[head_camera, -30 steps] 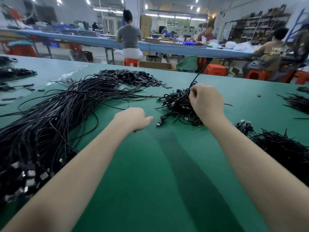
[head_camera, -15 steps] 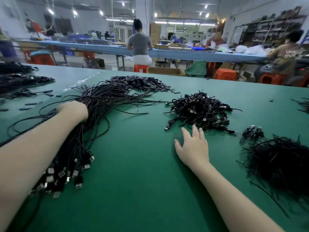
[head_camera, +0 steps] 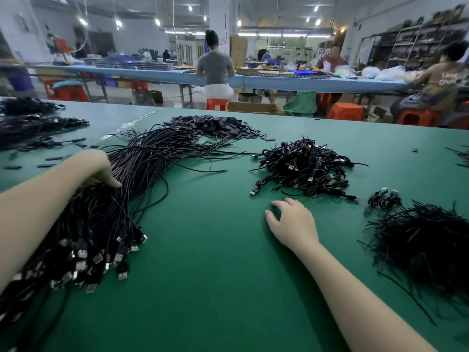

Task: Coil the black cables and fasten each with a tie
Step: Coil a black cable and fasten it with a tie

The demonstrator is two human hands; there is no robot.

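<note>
Reaching into the long bundle of loose black cables with silver USB plugs (head_camera: 106, 217), the left hand (head_camera: 97, 170) curls its fingers into the strands; can't tell if it grips any. Right hand (head_camera: 291, 223) rests on the green table mat (head_camera: 210, 288), fingers relaxed, holding nothing, near side of the heap of coiled black cables (head_camera: 303, 165). Thin black ties (head_camera: 426, 247) pile right of that heap. Bare mat between bundle & right hand, w/ open room toward the near edge.

Cable bench, head view.
We note the left hand (head_camera: 97, 168) curled into the loose cable bundle (head_camera: 132, 174) on the green table (head_camera: 215, 275); right of that bundle, the right hand (head_camera: 291, 222) rests open just before the coiled heap (head_camera: 302, 166).
</note>
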